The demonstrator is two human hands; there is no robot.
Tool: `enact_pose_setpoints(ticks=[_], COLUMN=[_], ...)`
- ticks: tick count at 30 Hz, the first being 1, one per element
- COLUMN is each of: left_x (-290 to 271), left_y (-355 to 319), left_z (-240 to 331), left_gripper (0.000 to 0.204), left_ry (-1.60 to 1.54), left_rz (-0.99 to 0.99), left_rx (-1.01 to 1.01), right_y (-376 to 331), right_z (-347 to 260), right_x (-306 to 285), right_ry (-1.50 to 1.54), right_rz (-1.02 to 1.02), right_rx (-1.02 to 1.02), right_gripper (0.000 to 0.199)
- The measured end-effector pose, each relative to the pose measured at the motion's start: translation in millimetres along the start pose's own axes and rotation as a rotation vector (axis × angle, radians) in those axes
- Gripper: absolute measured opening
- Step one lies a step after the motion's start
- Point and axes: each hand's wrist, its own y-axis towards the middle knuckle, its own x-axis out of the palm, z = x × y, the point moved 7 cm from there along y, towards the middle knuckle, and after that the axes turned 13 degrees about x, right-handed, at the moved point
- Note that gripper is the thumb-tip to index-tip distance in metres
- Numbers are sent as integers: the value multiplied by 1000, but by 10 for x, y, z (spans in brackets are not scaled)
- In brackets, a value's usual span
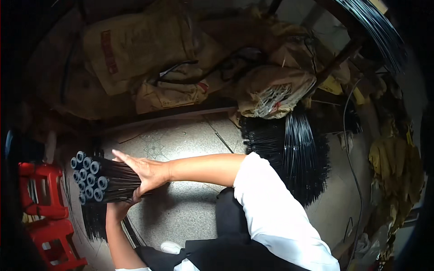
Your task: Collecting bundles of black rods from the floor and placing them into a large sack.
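Note:
A bundle of thin black rods with round, hollow grey ends [89,178] is held off the floor at the left, tilted with those ends toward the left. My right hand [147,174] reaches across and grips the bundle's right side, its upper finger stretched along the top. From below, my left hand [120,208] supports the same bundle, and most of its fingers are hidden behind the rods. More black rods [94,221] show beneath the bundle, close to my left forearm.
Red plastic stools [45,217] stand at the left edge. A large fanned pile of black rods [294,158] lies on the speckled floor [190,207] at right of centre. Brown sacks [140,45] fill the back. Yellowish cloths [393,158] hang at the right, near a thin cable [350,158].

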Motion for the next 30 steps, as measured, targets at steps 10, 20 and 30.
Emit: enact_pose_setpoints(ticks=[10, 20, 30], left_x=[7, 426, 2107], left_y=[96, -14, 238], left_z=[-383, 215, 880], left_gripper=[60, 58, 43], left_ry=[258, 176, -491], left_rz=[-22, -125, -167], left_rx=[61, -335, -404], right_y=[80, 40, -1070], right_z=[235, -655, -463], right_x=[68, -432, -1442], right_ry=[149, -71, -358], right_rz=[154, 149, 66], right_rx=[110, 288, 973], right_gripper=[72, 57, 61])
